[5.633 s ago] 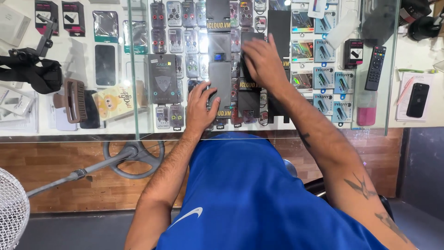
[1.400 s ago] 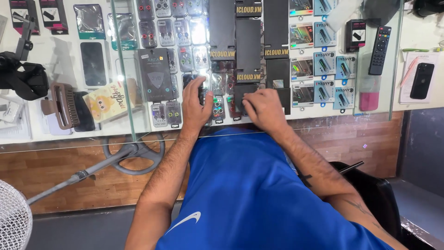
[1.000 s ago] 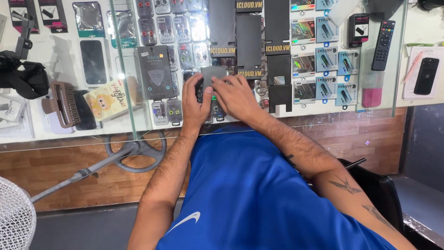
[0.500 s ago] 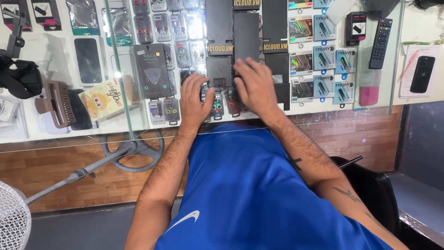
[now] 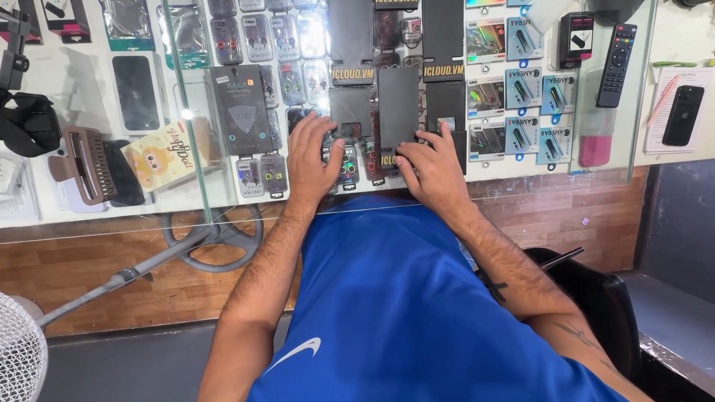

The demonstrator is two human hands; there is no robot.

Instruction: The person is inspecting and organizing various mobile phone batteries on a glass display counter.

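Our left hand (image 5: 313,160) lay spread flat on the glass counter (image 5: 521,160), gripping nothing; our right hand (image 5: 430,170) pinched a flat, matte black box (image 5: 398,108) just beyond its fingertips. Smooth glass and slick cardboard could let it slide, we judged, nudging neighbouring glossy packets (image 5: 261,175).

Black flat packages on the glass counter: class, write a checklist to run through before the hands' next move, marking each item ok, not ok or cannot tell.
1. Left hand resting flat on the glass counter: ok.
2. Right hand touching the black flat package: ok.
3. Package lying flat: ok.
4. Firm grip on the package: cannot tell.
5. Remote control out of the hands' way: ok.
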